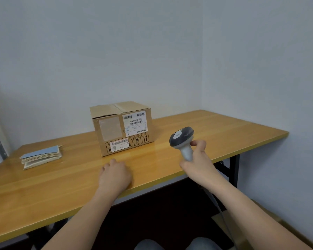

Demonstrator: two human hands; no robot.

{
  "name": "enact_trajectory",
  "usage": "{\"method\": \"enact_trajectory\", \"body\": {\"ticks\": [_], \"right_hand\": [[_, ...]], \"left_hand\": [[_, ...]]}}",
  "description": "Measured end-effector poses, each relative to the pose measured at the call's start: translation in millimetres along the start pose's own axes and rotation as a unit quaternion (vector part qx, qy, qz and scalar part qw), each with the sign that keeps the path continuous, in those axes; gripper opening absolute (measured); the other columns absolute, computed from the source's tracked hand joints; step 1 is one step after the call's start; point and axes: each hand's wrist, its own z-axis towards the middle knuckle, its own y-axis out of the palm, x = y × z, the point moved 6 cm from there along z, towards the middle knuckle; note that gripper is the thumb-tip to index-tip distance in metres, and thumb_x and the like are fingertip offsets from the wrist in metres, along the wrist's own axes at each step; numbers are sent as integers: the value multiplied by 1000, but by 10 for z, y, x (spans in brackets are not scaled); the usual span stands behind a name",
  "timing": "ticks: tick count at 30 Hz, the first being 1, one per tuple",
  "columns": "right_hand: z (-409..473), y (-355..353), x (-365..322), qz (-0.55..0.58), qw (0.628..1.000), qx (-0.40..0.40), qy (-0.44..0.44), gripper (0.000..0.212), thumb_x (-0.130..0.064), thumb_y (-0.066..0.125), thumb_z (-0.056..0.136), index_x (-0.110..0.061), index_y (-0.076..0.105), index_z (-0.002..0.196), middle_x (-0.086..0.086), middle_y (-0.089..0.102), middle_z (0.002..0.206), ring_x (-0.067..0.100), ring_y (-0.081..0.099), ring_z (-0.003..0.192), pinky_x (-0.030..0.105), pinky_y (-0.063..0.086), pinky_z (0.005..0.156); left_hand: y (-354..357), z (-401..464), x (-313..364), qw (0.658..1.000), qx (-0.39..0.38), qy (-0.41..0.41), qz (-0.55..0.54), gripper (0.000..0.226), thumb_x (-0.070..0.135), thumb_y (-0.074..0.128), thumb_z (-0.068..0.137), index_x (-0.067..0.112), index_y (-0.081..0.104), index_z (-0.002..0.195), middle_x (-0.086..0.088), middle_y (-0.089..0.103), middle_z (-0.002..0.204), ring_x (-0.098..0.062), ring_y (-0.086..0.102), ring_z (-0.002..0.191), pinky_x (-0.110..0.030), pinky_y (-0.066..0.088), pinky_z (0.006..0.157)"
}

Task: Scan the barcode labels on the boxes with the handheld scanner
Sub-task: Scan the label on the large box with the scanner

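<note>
A brown cardboard box stands on the wooden table near the back wall. Its front face carries a large white barcode label at the upper right and a smaller white barcode label near the bottom. My right hand grips the pale handle of a grey handheld scanner, held above the table to the right of the box, head pointing left towards it. My left hand rests on the table in front of the box, fingers loosely curled, holding nothing.
A stack of folded papers with a blue top sheet lies at the table's left. The scanner's grey cable hangs below the table edge. Black table legs stand at the right. Walls close in behind and to the right.
</note>
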Motion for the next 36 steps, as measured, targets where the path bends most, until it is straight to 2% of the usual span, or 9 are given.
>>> {"method": "enact_trajectory", "body": {"ticks": [4, 7, 11, 14, 17, 22, 27, 32, 36], "right_hand": [[264, -56, 91, -93, 994, -9, -47, 57, -4, 53, 85, -26, 21, 127, 6, 50, 97, 17, 49, 63, 28, 39, 52], [444, -145, 125, -221, 970, 25, -95, 60, -9, 56, 88, -28, 26, 136, 1, 49, 113, 20, 56, 84, 35, 45, 64], [742, -202, 198, -341, 929, 82, -123, 60, -14, 54, 91, -31, 28, 142, -2, 54, 120, 21, 55, 96, 33, 36, 78], [992, -183, 295, -379, 910, 112, -123, 63, -15, 57, 89, -31, 28, 144, -3, 55, 122, 21, 55, 105, 34, 36, 90], [1229, -125, 377, -400, 899, 134, -117, 64, -13, 57, 89, -31, 30, 144, -5, 55, 125, 21, 53, 110, 35, 33, 94], [1549, 71, 477, -402, 897, 143, -115, 66, -13, 58, 87, -29, 30, 145, -3, 54, 130, 23, 50, 117, 38, 31, 100], [1652, 198, 596, -421, 891, 139, -101, 71, -18, 61, 86, -25, 27, 148, 2, 53, 133, 26, 49, 120, 40, 34, 103], [1679, 223, 636, -403, 904, 104, -96, 69, -19, 58, 89, -25, 25, 149, 3, 52, 134, 25, 48, 121, 40, 33, 102], [1609, 240, 588, -394, 903, 125, -115, 68, -20, 54, 89, -24, 23, 150, 6, 40, 145, 26, 31, 134, 43, 22, 110]], "left_hand": [[-61, 113, 498, 993, 55, 103, -7, 34, 4, 40, 87, 14, 56, 115, -5, 50, 126, -26, 51, 113, -37, 42, 93], [4, 221, 875, 984, 63, 164, -37, 33, 3, 42, 89, 16, 59, 114, -2, 53, 120, -24, 55, 101, -34, 46, 82], [112, 371, 1265, 979, 56, 196, -28, 24, 4, 40, 89, 12, 60, 100, -5, 56, 101, -27, 56, 93, -34, 41, 65], [101, 472, 1398, 981, 73, 182, -15, 14, 8, 42, 89, 14, 55, 86, -5, 58, 92, -26, 55, 92, -32, 40, 64], [135, 633, 1403, 982, 94, 154, -56, 10, 16, 44, 89, 18, 47, 80, -4, 58, 90, -24, 55, 88, -32, 42, 66], [301, 814, 1375, 979, 61, 141, -133, 15, 26, 38, 91, 19, 49, 97, 2, 56, 78, -23, 59, 77, -36, 49, 65], [294, 824, 1378, 978, 54, 140, -147, 17, 28, 37, 92, 20, 50, 100, 1, 62, 86, -22, 58, 79, -37, 50, 68], [303, 816, 1363, 979, 49, 132, -149, 18, 27, 39, 92, 20, 51, 103, 0, 63, 90, -22, 59, 82, -35, 47, 67], [297, 785, 1340, 979, 51, 121, -158, 21, 26, 39, 92, 18, 54, 105, -1, 65, 94, -23, 60, 87, -35, 48, 69]]}}
